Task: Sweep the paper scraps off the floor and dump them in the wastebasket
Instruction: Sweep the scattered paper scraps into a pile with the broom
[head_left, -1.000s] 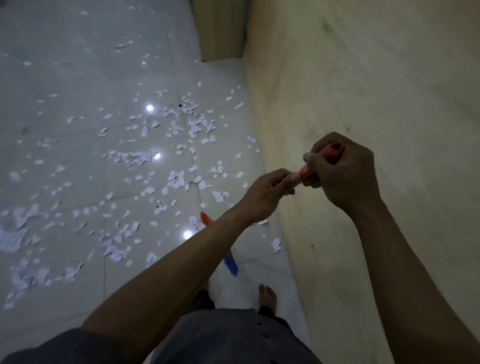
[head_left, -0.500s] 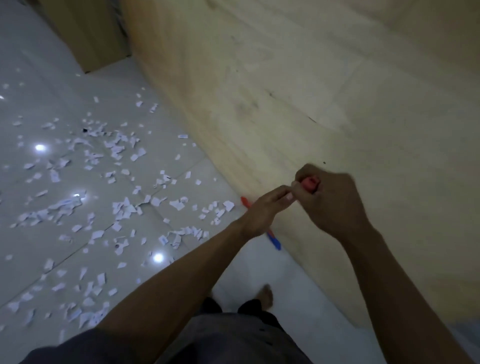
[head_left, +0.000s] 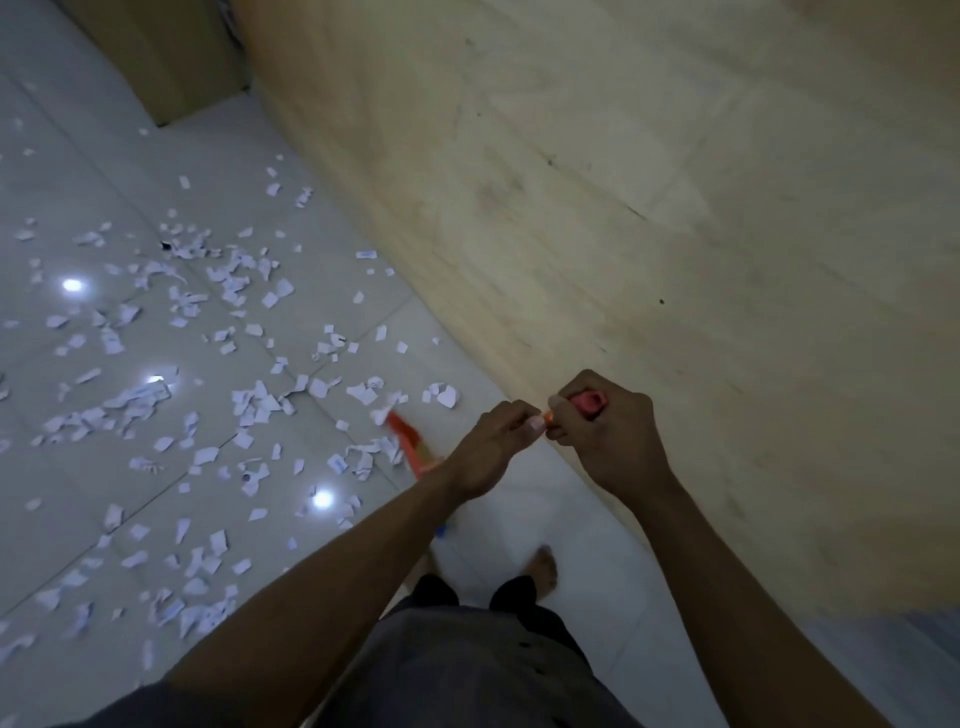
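- red broom handle (head_left: 587, 404) tip is wrapped in the right hand (head_left: 608, 436), fist closed round it; left hand (head_left: 491, 447) is just below, fingers curled on the same handle.
- broom runs down and to the left, its red head (head_left: 410, 441) low by the floor, blurred.
- paper scraps (head_left: 249, 400) lie scattered left of the hands and beyond; nearest ones touch the head.
- wall (head_left: 675, 208) is close on the right.
- no wastebasket in view.
- left hand is nearer the mess, so the stroke likely goes leftward.
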